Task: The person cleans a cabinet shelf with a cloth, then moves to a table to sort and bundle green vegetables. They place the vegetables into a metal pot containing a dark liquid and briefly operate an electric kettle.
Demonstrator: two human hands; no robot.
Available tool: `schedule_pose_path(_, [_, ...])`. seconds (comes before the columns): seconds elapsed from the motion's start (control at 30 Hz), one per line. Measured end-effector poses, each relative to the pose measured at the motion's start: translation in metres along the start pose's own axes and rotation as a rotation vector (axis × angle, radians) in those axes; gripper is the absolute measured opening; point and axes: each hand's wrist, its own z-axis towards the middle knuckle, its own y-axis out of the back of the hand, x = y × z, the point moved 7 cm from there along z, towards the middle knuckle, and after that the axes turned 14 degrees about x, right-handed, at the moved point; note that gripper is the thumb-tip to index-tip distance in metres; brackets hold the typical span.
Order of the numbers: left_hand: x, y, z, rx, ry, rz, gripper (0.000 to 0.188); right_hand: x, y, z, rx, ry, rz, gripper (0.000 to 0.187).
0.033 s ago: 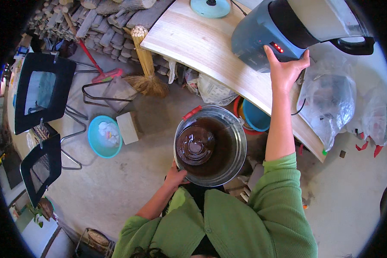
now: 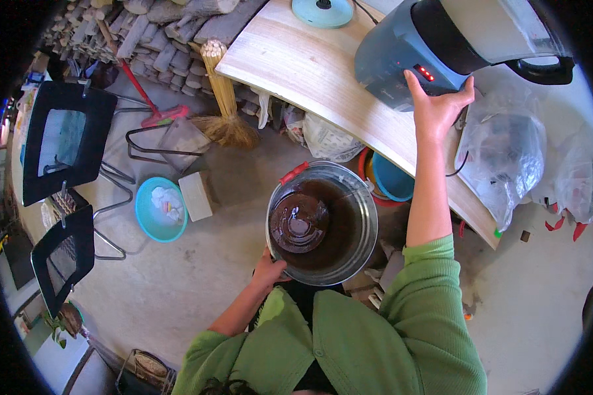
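A: Step in hand?
B: Looks like a two-handed steadying step. Left hand has its fingers clamped on the metal bucket, at the near-left edge.

A: Right?
B: Right hand is against the blue appliance. Thumb and forefinger spread apart; other fingers hidden, so can't tell whether it grips or just rests.

A: Bucket vs left fingers?
B: Just beyond them and to their right, mouth up. Brown contents inside. Red handle grip is at the far rim, well apart from those fingers. Can't tell what takes the weight.

A: Appliance?
B: Touching the right fingers, at the table. Red-lit display just beyond, between thumb and forefinger. Base contact unclear.

A: What does the next move call for?
B: My read: firm left hold, bucket mouth level, or contents could slop. Fuller right-finger purchase before any tilt. Mind the black cord, right of the right forearm.
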Motion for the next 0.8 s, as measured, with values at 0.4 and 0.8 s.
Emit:
schedule_pose_path(0.4, [-0.004,0.002,0.001,-0.055,0.014,0.070,0.078,0.000,0.000,-0.002,0.065,-0.003,-0.024,0.129])
schedule_pose_path(0.8, [-0.004,-0.003,0.000,-0.032,-0.028,0.078,0.068,0.001,-0.003,-0.003,0.063,-0.007,0.015,0.128])
